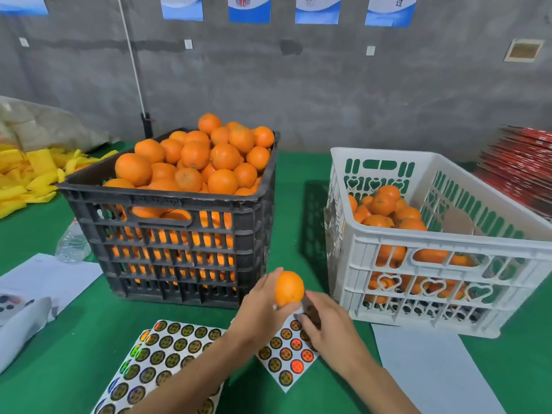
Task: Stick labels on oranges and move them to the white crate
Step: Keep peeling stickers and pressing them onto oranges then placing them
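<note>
My left hand [259, 306] grips an orange [288, 288] above the green table, in front of the gap between the two crates. My right hand [325, 327] is just right of that orange and pinches a dark round label [310, 312] at its fingertips, close to the fruit. A black crate [167, 204] heaped with oranges stands at centre left. The white crate [448, 249], partly filled with oranges, stands at the right. Sheets of shiny round labels [167, 354] lie under and left of my arms; a smaller label sheet [286, 357] lies between them.
A blank white backing sheet [433, 369] lies before the white crate. A crushed plastic bottle [73, 243] and white papers [44, 282] lie at left. Yellow foam sleeves [27, 177] pile up at far left, and red flat cartons [519, 171] stack at far right.
</note>
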`<move>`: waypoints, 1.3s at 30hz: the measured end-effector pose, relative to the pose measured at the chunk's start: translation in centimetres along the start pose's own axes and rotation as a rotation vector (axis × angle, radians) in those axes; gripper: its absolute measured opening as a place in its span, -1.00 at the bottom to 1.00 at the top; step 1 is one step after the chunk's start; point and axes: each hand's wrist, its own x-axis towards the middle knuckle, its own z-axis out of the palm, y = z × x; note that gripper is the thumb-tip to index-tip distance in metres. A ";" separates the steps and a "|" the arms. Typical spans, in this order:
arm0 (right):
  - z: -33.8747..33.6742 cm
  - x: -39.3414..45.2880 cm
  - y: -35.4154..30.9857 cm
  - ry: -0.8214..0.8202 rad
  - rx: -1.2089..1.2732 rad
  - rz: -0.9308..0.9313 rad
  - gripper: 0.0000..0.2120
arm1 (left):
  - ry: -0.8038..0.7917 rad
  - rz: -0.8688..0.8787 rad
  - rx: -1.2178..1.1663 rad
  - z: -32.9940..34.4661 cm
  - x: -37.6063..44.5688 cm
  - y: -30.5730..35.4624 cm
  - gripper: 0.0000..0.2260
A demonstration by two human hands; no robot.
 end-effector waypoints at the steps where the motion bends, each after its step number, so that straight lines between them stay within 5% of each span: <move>1: 0.1 -0.1 0.3 -0.042 -0.018 0.007 -0.65 | 0.008 0.011 0.004 0.3 -0.3 -0.6 -0.30; 5: 0.3 0.0 1.3 -0.106 -0.050 0.034 -0.44 | 0.021 0.091 0.013 1.1 -1.1 -2.0 -0.31; 20: -0.1 -0.3 1.3 -0.037 -0.201 -0.100 -0.71 | 0.067 0.139 0.035 2.1 -2.0 -2.1 -0.34; 27: 0.4 -0.3 1.0 -0.013 -0.079 0.013 -0.75 | 0.073 0.159 0.090 2.0 -2.3 -1.9 -0.34; 32: 0.2 -0.1 1.4 -0.072 0.038 0.077 -0.52 | 0.076 0.174 0.104 1.9 -2.2 -2.0 -0.34; 39: 0.7 0.1 1.1 -0.033 0.074 0.146 -0.64 | 0.074 0.180 0.103 1.8 -2.3 -1.9 -0.34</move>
